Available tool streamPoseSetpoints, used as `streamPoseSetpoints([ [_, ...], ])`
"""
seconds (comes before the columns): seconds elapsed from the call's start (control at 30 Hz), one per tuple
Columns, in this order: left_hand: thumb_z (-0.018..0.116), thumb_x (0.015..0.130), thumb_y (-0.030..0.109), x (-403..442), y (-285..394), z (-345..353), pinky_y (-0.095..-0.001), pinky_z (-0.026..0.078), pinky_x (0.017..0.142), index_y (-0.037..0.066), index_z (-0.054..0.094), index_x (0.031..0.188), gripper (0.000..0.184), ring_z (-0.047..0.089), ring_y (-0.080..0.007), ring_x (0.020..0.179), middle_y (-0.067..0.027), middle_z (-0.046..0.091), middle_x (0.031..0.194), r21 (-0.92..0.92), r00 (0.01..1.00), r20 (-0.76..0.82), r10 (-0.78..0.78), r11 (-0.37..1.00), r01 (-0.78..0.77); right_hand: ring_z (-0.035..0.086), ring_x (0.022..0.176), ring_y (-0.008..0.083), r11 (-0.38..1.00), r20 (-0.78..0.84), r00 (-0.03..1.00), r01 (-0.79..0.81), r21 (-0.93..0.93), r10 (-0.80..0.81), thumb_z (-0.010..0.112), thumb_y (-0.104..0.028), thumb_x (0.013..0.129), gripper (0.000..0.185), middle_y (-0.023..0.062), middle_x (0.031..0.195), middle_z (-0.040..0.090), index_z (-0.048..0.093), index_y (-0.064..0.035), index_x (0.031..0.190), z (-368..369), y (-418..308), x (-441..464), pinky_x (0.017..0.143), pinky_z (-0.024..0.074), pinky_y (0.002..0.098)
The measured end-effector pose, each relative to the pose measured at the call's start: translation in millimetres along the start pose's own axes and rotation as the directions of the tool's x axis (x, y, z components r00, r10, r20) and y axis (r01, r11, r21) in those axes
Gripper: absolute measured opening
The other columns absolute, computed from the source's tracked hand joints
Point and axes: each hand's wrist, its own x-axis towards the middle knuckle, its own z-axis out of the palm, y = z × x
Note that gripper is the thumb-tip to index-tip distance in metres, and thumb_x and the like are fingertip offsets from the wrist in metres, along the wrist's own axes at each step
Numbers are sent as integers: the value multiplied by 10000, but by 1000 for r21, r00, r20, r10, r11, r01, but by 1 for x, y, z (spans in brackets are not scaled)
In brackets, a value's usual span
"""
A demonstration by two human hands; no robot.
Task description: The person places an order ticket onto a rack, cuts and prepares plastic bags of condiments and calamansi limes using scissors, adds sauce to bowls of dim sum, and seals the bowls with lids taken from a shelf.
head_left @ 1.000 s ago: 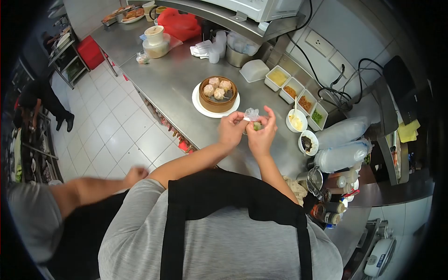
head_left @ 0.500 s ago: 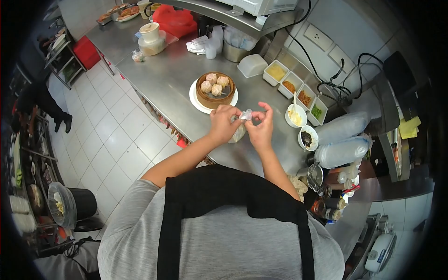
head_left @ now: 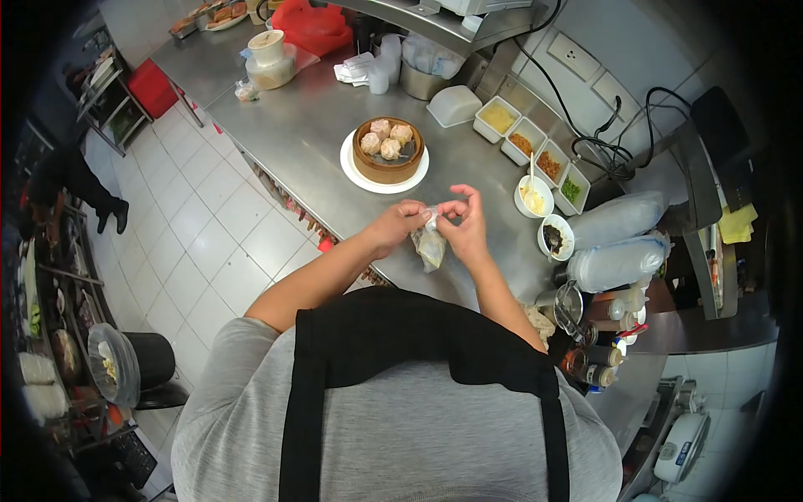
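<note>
A small clear plastic bag (head_left: 430,248) with pale contents hangs below my hands, over the steel counter. My left hand (head_left: 400,224) pinches the neck of the bag from the left. On the right side of the neck, the thumb and fingers of my right hand (head_left: 463,219) are closed on the bag too, with the upper fingers raised. Beyond my hands a round bamboo steamer (head_left: 387,173) with several dumplings (head_left: 391,149) rests on a white plate (head_left: 350,171).
Rectangular tubs (head_left: 528,140) of toppings line the wall, near two white bowls (head_left: 533,197). Wrapped stacks (head_left: 619,266) and bottles (head_left: 604,356) stand at right. Containers (head_left: 268,60) and a red bag (head_left: 311,27) are at the back. A person (head_left: 79,188) is far left; a bin (head_left: 149,358) stands lower left.
The bag's hanging part has come into fuller view below my hands, which have drawn slightly closer together. The co-worker's arm at the lower left has left the view.
</note>
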Motion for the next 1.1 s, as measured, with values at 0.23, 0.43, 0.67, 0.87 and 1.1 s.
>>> streamPoseSetpoints([
  [0.23,522,948,217,8,-30,16,-260,443,714,75,610,962,167,549,-90,758,4,620,843,-255,976,-192,-103,965,52,546,808,210,838,-76,985,90,-539,-155,700,-139,731,156,32,728,624,621,-91,857,3,1,-24,747,427,340],
  [0.43,514,946,178,9,-42,14,-263,440,737,53,607,962,156,544,-98,793,-25,617,870,-130,980,-198,-36,991,10,577,736,151,960,-112,983,-167,-223,145,720,-112,725,173,36,761,646,649,-51,870,6,18,-37,688,456,289],
  [0.67,572,875,59,10,-52,7,-253,440,711,26,590,934,70,536,-95,759,-38,611,871,39,960,-260,105,994,-99,572,733,67,945,-29,955,-289,150,297,666,7,786,172,29,839,640,614,2,949,11,39,-44,678,468,209],
  [0.87,651,811,73,3,-36,8,-254,447,689,24,625,875,84,560,-125,734,-46,631,827,452,939,-252,235,886,-100,559,712,56,954,-65,956,-277,112,285,651,-32,811,128,11,807,631,624,4,931,14,42,-46,658,459,207],
  [1.1,692,741,120,-7,-29,10,-387,444,771,36,651,867,157,577,-297,791,-102,653,838,848,799,-65,598,455,-272,547,703,49,961,-141,952,-261,93,273,634,-45,822,109,1,803,624,625,2,921,18,37,-43,652,451,205],
])
